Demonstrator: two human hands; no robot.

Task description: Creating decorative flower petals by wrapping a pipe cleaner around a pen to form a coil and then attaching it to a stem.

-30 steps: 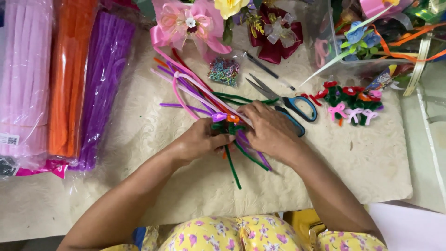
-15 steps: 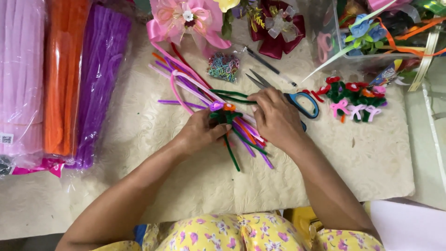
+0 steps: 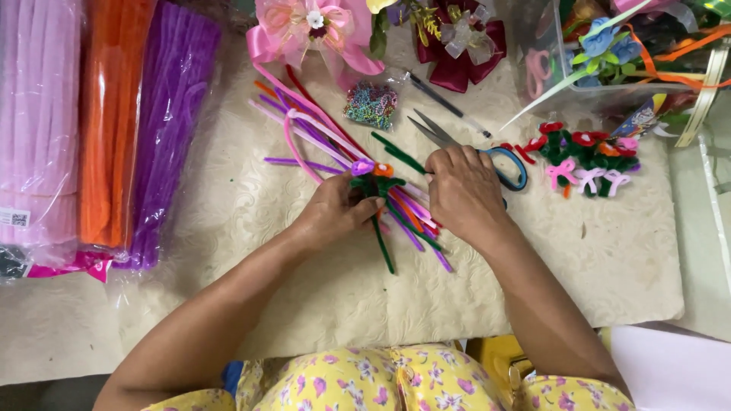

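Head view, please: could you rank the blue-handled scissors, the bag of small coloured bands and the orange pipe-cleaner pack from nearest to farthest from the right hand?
From the right hand:
1. Blue-handled scissors: partly under the hand, handle showing beside the fingers.
2. Bag of small coloured bands: up the mat, toward the pink bow.
3. Orange pipe-cleaner pack: far across, beyond the left hand.

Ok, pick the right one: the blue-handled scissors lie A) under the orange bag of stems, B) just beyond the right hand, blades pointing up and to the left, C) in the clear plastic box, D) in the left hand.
B: the scissors lie on the cream mat just past the right hand, which hides part of the handle; the left hand holds a small green-stemmed flower bunch.
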